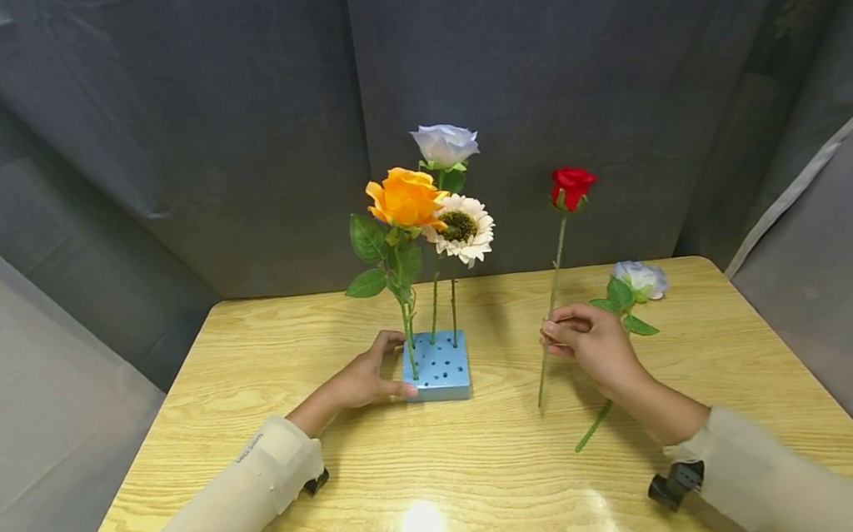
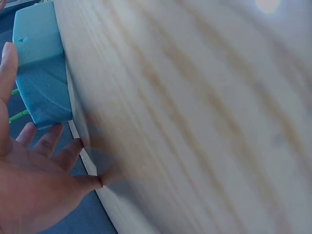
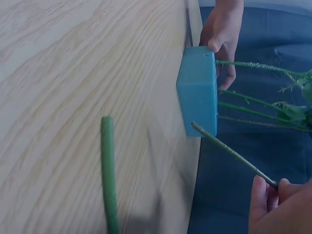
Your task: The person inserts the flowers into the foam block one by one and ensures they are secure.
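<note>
My right hand [image 1: 591, 345] pinches the stem of an artificial red rose [image 1: 572, 188], which is held upright with the bloom on top. The bare lower end of the stem [image 3: 229, 150] points toward a light-blue foam block [image 1: 444, 390] dotted with holes. My left hand [image 1: 363, 378] holds that block at its left side, thumb by the front corner and fingers behind. Stuck in the block are an orange rose [image 1: 404, 197], a cream sunflower [image 1: 461, 228] with a dark centre, and a pale blue-white rose [image 1: 445, 145].
Another pale blue rose [image 1: 641, 279] lies on the wooden table [image 1: 253, 355] to the right, partly hidden by my right hand; its green stem [image 3: 109, 170] reaches toward the front. A grey curtain [image 1: 274, 144] hangs behind the table, with more fabric at both sides.
</note>
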Available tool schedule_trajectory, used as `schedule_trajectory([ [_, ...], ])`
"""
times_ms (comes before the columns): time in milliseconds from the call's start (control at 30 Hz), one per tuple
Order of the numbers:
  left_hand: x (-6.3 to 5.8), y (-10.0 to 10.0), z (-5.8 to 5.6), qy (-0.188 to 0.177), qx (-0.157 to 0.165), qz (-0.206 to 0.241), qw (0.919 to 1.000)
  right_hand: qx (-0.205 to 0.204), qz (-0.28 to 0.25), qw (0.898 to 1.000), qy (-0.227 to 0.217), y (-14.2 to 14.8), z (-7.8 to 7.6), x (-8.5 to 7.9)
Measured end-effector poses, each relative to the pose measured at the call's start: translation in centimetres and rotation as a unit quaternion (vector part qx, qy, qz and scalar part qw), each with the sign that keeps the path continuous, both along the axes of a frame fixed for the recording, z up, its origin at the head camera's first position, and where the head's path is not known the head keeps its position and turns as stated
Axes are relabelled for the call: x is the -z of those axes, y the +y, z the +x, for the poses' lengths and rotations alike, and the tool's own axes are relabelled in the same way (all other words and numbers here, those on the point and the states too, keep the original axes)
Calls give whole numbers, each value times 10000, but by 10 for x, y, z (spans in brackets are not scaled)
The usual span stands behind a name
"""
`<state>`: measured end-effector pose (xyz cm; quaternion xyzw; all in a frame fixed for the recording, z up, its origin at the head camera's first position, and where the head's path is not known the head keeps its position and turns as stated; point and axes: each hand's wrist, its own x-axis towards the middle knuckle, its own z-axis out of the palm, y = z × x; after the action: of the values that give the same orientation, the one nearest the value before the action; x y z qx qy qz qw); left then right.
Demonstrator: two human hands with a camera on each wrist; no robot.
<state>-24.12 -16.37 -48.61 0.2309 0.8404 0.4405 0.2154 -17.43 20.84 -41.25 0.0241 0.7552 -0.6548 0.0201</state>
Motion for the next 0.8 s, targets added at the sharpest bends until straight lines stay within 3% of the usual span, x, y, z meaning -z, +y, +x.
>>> schedule_trajectory([
  [800, 0, -1, 0, -34, 50, 39, 10000, -92, 439, 9924, 1145, -43, 0, -11],
])
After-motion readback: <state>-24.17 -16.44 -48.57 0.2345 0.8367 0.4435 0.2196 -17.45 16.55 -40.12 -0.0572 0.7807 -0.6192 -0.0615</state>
